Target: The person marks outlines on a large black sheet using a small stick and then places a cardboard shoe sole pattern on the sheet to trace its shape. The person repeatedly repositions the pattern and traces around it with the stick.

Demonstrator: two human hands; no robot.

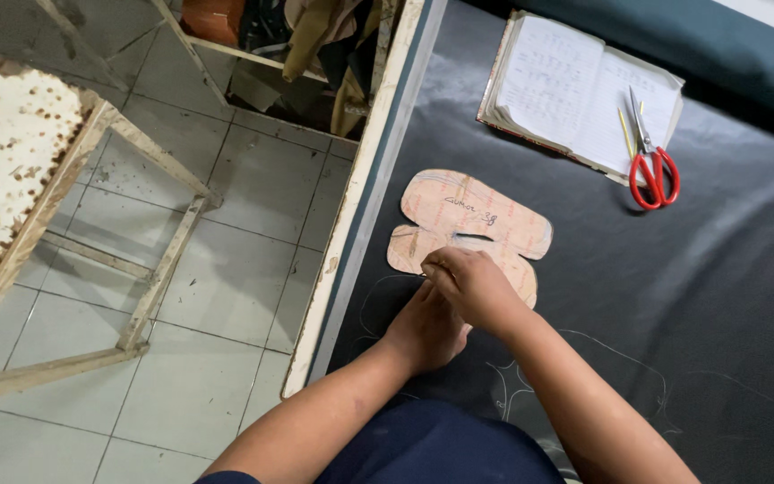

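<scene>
The cardboard pattern (472,224) lies flat on the black sheet (656,296), near the table's left edge. If it slips while being held, the faint traced outlines could come out crooked. The right hand (472,287) rests on its lower edge, fingers bunched together as if pinching something too small to make out. The left hand (423,330) lies just below, its fingers hidden under the right. Red scissors (653,170) sit well apart on the notebook (557,85).

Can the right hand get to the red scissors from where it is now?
Probably yes. The right hand rests on the cardboard pattern; the red scissors lie up and to its right on the open notebook, with only bare dark sheet between. It would need a stretch.
</scene>
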